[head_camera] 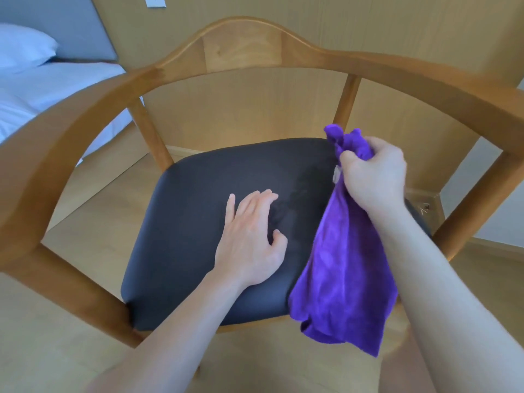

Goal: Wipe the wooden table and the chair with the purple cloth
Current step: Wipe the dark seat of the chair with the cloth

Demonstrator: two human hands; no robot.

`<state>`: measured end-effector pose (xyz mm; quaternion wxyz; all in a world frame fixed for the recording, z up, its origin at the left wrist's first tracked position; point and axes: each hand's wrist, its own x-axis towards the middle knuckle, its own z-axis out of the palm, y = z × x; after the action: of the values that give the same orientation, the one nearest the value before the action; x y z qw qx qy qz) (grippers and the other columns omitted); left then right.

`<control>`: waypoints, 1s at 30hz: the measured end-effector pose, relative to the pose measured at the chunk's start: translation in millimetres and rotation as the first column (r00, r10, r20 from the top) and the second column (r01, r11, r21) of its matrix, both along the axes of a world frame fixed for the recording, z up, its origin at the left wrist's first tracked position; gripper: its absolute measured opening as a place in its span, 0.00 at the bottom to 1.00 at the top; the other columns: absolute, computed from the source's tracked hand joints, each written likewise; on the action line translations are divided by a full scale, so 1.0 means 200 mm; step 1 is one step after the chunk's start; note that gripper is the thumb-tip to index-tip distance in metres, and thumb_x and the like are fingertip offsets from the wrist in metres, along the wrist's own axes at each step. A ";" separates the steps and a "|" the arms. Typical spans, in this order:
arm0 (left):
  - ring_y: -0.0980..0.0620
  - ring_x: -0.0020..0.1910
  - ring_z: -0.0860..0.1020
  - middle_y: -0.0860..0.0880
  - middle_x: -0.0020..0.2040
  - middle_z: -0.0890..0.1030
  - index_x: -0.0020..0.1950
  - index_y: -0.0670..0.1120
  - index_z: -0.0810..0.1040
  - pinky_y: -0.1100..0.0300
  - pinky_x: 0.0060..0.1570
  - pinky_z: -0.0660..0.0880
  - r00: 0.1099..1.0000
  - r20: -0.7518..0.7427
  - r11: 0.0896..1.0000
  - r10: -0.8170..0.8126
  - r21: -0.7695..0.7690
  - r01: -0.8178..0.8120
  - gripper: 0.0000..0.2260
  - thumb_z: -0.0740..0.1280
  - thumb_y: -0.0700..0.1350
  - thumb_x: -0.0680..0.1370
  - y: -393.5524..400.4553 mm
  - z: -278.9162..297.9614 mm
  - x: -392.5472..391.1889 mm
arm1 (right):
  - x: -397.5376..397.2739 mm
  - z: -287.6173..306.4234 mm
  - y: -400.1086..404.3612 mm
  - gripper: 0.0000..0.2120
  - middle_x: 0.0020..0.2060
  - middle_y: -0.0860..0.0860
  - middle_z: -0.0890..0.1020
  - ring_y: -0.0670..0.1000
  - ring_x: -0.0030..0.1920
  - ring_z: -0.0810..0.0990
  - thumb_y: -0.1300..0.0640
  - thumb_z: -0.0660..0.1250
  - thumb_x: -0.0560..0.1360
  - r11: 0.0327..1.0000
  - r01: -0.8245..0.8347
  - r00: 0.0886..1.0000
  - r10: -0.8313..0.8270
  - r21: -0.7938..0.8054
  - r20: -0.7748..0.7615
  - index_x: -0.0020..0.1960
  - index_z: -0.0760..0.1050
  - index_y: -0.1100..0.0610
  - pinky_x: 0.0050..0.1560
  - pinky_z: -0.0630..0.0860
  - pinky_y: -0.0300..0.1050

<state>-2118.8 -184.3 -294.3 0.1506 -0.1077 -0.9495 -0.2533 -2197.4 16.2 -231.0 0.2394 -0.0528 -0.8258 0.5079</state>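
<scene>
A wooden chair [243, 46] with a curved back rail and a dark padded seat [198, 194] fills the view. My right hand [374, 174] grips the bunched top of the purple cloth [343, 279], which hangs down over the seat's right front corner. My left hand [252, 239] is over the middle of the seat with its fingers spread and relaxed, holding nothing. A darker damp-looking patch shows on the seat between the two hands. The wooden table is out of view.
A bed with white sheets and a pillow [25, 46] stands at the far left. A light wooden wall panel [397, 29] rises behind the chair. Pale wood flooring [85, 208] surrounds the chair legs.
</scene>
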 end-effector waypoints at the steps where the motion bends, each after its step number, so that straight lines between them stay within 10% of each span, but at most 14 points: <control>1: 0.54 0.77 0.59 0.53 0.75 0.68 0.74 0.49 0.66 0.47 0.79 0.43 1.000 -0.002 1.000 0.011 0.003 -0.011 0.28 0.56 0.48 0.73 0.00 0.00 0.00 | -0.05 -0.05 -0.03 0.06 0.34 0.46 0.78 0.44 0.37 0.77 0.55 0.65 0.72 0.992 -0.038 0.997 0.030 0.117 0.067 0.37 0.74 0.54 0.36 0.67 0.38; 4: 0.54 0.78 0.59 0.52 0.75 0.68 0.74 0.49 0.65 0.46 0.79 0.42 0.999 -0.007 0.999 0.039 0.021 -0.039 0.29 0.56 0.46 0.72 0.00 -0.01 0.00 | -0.09 -0.22 -0.18 0.10 0.58 0.56 0.75 0.60 0.60 0.73 0.53 0.65 0.77 0.714 -0.222 0.949 0.002 0.664 0.315 0.55 0.77 0.56 0.47 0.70 0.49; 7: 0.56 0.77 0.59 0.53 0.74 0.69 0.74 0.49 0.65 0.45 0.78 0.43 0.999 0.001 0.999 0.038 0.032 -0.038 0.31 0.55 0.44 0.69 0.00 -0.01 0.00 | 0.00 -0.25 -0.32 0.14 0.59 0.54 0.74 0.61 0.58 0.73 0.53 0.65 0.76 0.519 -0.245 0.965 0.047 0.819 0.259 0.59 0.77 0.57 0.42 0.68 0.49; 15: 0.58 0.74 0.61 0.52 0.71 0.71 0.75 0.47 0.65 0.48 0.79 0.47 1.000 -0.002 0.991 0.002 0.130 -0.001 0.34 0.56 0.41 0.67 -0.01 -0.01 0.00 | 0.33 -0.18 -0.14 0.11 0.42 0.42 0.79 0.46 0.45 0.78 0.52 0.62 0.67 0.678 -0.599 0.798 0.546 0.426 0.253 0.44 0.82 0.45 0.42 0.75 0.43; 21: 0.69 0.69 0.49 0.55 0.72 0.67 0.76 0.50 0.63 0.53 0.76 0.55 0.999 0.011 0.985 0.035 0.169 -0.036 0.36 0.55 0.40 0.66 -0.02 -0.02 0.01 | -0.07 -0.15 -0.01 0.05 0.39 0.42 0.81 0.43 0.44 0.80 0.58 0.65 0.71 1.000 -0.023 0.979 0.025 -0.010 0.204 0.42 0.78 0.48 0.36 0.67 0.29; 26: 0.59 0.74 0.56 0.60 0.74 0.63 0.76 0.57 0.60 0.60 0.70 0.59 0.997 0.063 0.985 0.045 0.164 -0.055 0.37 0.55 0.41 0.66 -0.03 -0.03 0.00 | -0.08 -0.23 -0.14 0.10 0.53 0.53 0.73 0.59 0.52 0.74 0.53 0.64 0.75 0.763 -0.242 0.952 0.069 0.599 0.297 0.52 0.78 0.57 0.48 0.73 0.48; 30: 0.58 0.75 0.56 0.62 0.74 0.61 0.75 0.60 0.59 0.59 0.69 0.60 0.995 0.094 0.979 0.040 0.195 -0.058 0.37 0.55 0.41 0.66 -0.03 -0.03 0.00 | 0.12 -0.21 -0.23 0.08 0.49 0.48 0.71 0.56 0.47 0.77 0.54 0.66 0.74 0.672 -0.430 0.902 0.300 0.603 0.309 0.51 0.81 0.51 0.44 0.69 0.44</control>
<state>-2118.2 -189.3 -301.3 0.1238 -0.0572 -0.9280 -0.3468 -2173.6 -28.9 -273.9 0.0582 0.1551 -0.9625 0.2147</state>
